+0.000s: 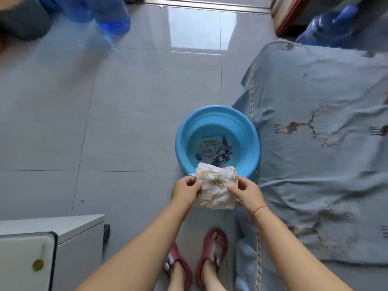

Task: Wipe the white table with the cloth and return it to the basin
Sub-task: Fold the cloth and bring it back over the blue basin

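A white cloth [216,185] with yellow prints hangs bunched between both my hands, just above the near rim of the blue basin [182,141]. My left hand [184,191] pinches its left edge and my right hand [245,193] pinches its right edge. The basin stands on the grey tiled floor and has a printed picture on its bottom. The white table [50,229] shows at the lower left, with a small dark yellowish spot on the white board lying on it.
A bed with a blue-grey patterned cover [321,143] fills the right side, touching the basin. Blue water bottles [113,15] stand at the far left and another at the far right [327,24]. My feet in red slippers [197,261] stand below the cloth.
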`<state>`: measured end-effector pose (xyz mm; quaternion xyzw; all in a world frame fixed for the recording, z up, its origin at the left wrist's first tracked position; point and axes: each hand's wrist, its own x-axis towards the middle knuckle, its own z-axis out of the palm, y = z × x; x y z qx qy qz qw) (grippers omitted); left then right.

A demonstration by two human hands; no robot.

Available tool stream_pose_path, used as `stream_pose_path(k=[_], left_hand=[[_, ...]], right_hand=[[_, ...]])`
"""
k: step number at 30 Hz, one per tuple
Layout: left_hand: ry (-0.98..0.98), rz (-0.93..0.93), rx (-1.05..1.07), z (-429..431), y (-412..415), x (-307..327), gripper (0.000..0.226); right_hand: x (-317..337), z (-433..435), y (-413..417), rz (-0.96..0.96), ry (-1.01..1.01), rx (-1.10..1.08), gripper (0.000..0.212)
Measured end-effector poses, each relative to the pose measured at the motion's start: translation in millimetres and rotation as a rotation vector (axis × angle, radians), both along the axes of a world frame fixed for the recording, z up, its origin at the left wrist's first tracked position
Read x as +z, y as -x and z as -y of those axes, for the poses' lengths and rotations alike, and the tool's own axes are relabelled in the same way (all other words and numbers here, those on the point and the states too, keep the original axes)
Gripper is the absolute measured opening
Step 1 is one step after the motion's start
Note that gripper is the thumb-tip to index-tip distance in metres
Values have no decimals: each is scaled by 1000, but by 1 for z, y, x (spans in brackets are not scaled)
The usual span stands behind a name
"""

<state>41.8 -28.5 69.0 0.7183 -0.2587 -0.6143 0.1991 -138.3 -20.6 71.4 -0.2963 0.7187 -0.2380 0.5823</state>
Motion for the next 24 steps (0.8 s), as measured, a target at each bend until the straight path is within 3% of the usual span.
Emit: stream_pose_path(k=[3, 6, 8, 15, 19, 21, 24], left_hand=[[-2, 114, -50, -2, 25, -35, 16], [-9, 211, -110, -1, 43, -72, 14], [-5, 284, -165, 0, 52, -94, 14], [77, 536, -290, 7, 67, -143, 14], [145, 730, -335, 3, 73, -150, 35], [303, 854, -487, 1, 71, -150, 47], [561, 825, -956, 1, 62, -156, 66]], right_hand=[[-34, -4, 18, -98, -5, 58, 32], [-64, -5, 29, -200, -25, 124, 76], [-84, -5, 35, -229, -17, 194, 84], [-141, -6, 42, -406, -4, 416, 70], [-154, -9, 39, -639, 52, 548, 61], [-156, -11, 39, -803, 123, 596, 58], [-158, -13, 42, -917, 187, 584, 64]])
